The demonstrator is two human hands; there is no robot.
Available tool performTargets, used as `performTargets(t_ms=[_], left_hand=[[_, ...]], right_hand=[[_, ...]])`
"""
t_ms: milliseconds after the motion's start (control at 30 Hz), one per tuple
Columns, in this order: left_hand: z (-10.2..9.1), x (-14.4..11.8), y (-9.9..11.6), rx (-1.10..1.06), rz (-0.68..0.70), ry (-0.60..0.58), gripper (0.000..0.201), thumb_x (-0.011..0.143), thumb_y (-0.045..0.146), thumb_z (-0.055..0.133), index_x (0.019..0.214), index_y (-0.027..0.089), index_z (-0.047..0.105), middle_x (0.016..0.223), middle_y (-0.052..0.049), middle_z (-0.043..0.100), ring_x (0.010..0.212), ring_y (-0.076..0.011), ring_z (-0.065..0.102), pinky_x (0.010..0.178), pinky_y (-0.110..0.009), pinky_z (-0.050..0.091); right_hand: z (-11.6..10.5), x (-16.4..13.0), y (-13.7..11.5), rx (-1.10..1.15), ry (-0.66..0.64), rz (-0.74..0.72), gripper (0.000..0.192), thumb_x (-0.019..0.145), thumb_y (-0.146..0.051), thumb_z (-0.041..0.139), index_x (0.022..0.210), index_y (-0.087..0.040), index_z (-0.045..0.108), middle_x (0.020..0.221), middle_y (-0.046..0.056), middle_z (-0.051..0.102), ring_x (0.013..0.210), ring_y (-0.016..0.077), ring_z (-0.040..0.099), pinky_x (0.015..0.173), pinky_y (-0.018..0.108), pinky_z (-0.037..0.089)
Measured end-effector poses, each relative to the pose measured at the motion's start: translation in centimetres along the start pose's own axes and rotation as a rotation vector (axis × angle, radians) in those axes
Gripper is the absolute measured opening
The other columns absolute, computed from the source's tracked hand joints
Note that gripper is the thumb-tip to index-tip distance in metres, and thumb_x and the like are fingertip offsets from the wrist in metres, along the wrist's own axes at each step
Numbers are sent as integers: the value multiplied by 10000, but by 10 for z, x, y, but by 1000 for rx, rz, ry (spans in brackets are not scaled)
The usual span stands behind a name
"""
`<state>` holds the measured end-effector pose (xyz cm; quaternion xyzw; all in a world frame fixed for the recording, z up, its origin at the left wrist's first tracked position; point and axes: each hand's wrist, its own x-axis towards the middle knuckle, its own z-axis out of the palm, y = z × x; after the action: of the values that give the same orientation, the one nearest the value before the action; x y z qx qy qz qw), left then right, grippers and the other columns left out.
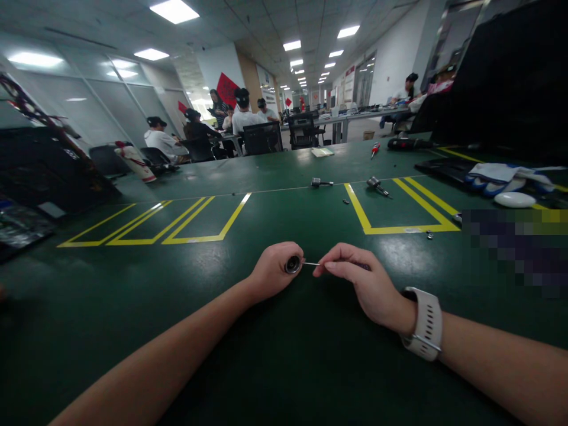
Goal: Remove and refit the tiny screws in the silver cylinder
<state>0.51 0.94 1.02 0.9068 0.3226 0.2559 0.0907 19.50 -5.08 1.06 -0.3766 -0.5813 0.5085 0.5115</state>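
My left hand (276,269) is closed around a round metal cylinder (293,264), whose hollow end faces me. In my right hand (361,275), pinched between thumb and fingers, is a slim screwdriver (310,264). Its thin shaft points left and meets the side of the cylinder by my left fingertips; the tip itself is hidden. Both hands are just above the green tabletop (213,343). Beyond them lie a metal part with a thin shaft (320,182) and a similar, larger-looking one (378,186).
Small metal pieces (429,235) lie to the right, inside and beside yellow tape outlines (408,229). Farther back are a red screwdriver (375,150), a power drill (410,144) and a notepad (322,152). White-blue gloves (506,177) and a white mouse (515,200) are at right. People sit beyond.
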Motion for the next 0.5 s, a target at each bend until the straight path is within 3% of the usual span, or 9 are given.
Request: performTargets(t_ms=[500], left_hand=[[1, 2, -2, 54, -13, -38, 117, 782, 134, 529, 670, 163, 514, 626, 18, 520, 564, -104, 486, 525, -216, 358]], right_hand=[[-3, 3, -1, 117, 54, 23, 134, 731, -156, 515, 660, -189, 624, 634, 4, 651, 675, 173, 585, 712, 348, 411]])
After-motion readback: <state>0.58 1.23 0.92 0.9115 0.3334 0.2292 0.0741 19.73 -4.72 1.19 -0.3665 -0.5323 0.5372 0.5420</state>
